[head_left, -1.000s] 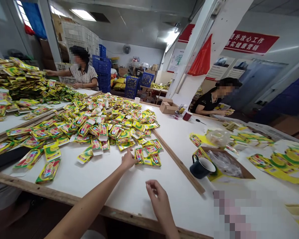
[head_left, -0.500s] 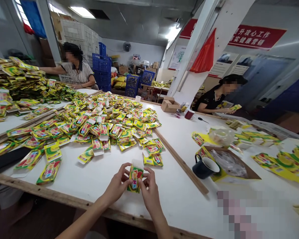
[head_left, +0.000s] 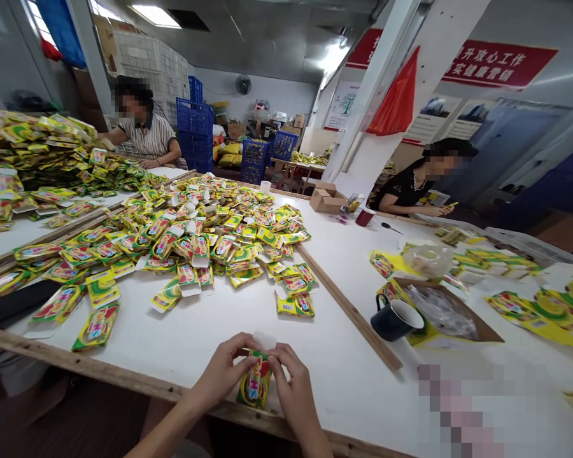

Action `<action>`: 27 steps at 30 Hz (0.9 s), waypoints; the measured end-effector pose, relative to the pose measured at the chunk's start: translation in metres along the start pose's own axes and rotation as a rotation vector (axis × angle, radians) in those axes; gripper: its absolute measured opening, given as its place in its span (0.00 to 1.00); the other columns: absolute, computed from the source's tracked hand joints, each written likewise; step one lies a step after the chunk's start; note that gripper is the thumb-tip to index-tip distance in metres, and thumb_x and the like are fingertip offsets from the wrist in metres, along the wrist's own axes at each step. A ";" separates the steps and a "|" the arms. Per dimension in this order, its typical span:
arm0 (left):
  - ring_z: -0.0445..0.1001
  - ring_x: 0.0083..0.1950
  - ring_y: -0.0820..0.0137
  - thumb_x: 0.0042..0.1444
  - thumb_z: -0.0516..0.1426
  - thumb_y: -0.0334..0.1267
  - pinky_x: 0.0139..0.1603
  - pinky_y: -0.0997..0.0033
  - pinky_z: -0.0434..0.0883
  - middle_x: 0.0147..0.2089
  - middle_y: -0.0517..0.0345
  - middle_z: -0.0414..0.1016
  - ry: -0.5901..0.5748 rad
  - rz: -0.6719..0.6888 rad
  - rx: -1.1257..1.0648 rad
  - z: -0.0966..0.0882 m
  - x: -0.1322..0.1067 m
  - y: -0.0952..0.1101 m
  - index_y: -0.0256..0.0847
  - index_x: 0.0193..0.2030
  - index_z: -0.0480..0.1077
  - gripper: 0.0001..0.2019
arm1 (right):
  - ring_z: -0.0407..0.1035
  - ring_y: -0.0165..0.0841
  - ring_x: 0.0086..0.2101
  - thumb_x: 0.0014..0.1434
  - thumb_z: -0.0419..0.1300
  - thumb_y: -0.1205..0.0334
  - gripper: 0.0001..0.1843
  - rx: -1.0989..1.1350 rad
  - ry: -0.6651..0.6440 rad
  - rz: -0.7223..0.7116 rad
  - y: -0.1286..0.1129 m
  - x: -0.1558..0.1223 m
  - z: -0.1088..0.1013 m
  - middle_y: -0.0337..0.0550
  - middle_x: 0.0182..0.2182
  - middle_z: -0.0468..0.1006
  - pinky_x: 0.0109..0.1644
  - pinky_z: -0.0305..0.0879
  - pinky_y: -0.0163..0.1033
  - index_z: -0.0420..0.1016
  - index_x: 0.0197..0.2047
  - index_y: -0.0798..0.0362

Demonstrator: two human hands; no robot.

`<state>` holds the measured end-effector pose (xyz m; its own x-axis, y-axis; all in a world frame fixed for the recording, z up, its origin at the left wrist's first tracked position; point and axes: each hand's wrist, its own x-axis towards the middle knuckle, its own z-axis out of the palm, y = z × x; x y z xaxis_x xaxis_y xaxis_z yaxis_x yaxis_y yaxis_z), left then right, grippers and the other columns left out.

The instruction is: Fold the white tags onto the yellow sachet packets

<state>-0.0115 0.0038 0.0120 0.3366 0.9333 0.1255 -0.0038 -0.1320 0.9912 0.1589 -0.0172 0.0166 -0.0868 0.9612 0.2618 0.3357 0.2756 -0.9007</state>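
A small yellow and green printed carton (head_left: 254,385) stands near the table's front edge, its white top flap raised and partly hidden by fingers. My left hand (head_left: 225,367) pinches its upper left side, thumb on the front face. On the upper right side, my right hand (head_left: 290,374) grips the same carton with thumb and fingers by the flap. Beyond my hands, a few similar cartons (head_left: 295,304) lie at the near edge of a large heap of cartons (head_left: 219,238), several with white flaps open.
A wooden strip (head_left: 348,308) crosses the white table on my right. Past it are a dark mug (head_left: 395,319) and an open box (head_left: 451,308) holding clear plastic bags. One co-worker (head_left: 148,137) sits at the far left, another (head_left: 417,184) at the right. A higher carton pile (head_left: 38,149) rises at left.
Both hands have brought the carton slightly nearer to me, toward the table edge. My fingers have shifted up to its top flap. The left co-worker's arm has drawn back a little.
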 end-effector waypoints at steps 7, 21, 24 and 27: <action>0.74 0.42 0.66 0.58 0.57 0.39 0.46 0.68 0.70 0.41 0.56 0.75 0.049 0.009 -0.114 0.004 -0.005 -0.001 0.44 0.50 0.63 0.14 | 0.73 0.34 0.33 0.59 0.59 0.56 0.14 0.108 0.183 0.106 0.005 -0.002 0.010 0.42 0.34 0.78 0.39 0.69 0.36 0.70 0.46 0.52; 0.75 0.46 0.62 0.57 0.57 0.43 0.50 0.65 0.72 0.43 0.51 0.78 0.170 -0.033 -0.065 0.012 -0.007 -0.005 0.40 0.38 0.74 0.09 | 0.74 0.38 0.39 0.59 0.59 0.57 0.10 0.091 0.128 0.056 -0.002 -0.006 0.010 0.45 0.37 0.80 0.42 0.71 0.38 0.77 0.38 0.52; 0.75 0.46 0.62 0.56 0.58 0.42 0.49 0.66 0.72 0.43 0.51 0.78 0.147 -0.022 -0.058 0.012 -0.011 -0.002 0.40 0.39 0.73 0.09 | 0.73 0.38 0.41 0.58 0.61 0.58 0.08 0.110 0.108 0.037 -0.002 -0.009 0.010 0.46 0.40 0.79 0.43 0.71 0.38 0.78 0.39 0.51; 0.75 0.43 0.63 0.57 0.58 0.43 0.46 0.68 0.72 0.41 0.52 0.77 0.175 -0.040 -0.038 0.014 -0.013 0.000 0.40 0.39 0.73 0.09 | 0.73 0.37 0.40 0.59 0.60 0.58 0.08 0.107 0.119 0.040 -0.006 -0.009 0.010 0.46 0.39 0.79 0.42 0.70 0.38 0.78 0.37 0.51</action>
<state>-0.0025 -0.0136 0.0099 0.1679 0.9819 0.0879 -0.0307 -0.0839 0.9960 0.1486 -0.0275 0.0158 0.0391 0.9653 0.2582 0.2345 0.2423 -0.9414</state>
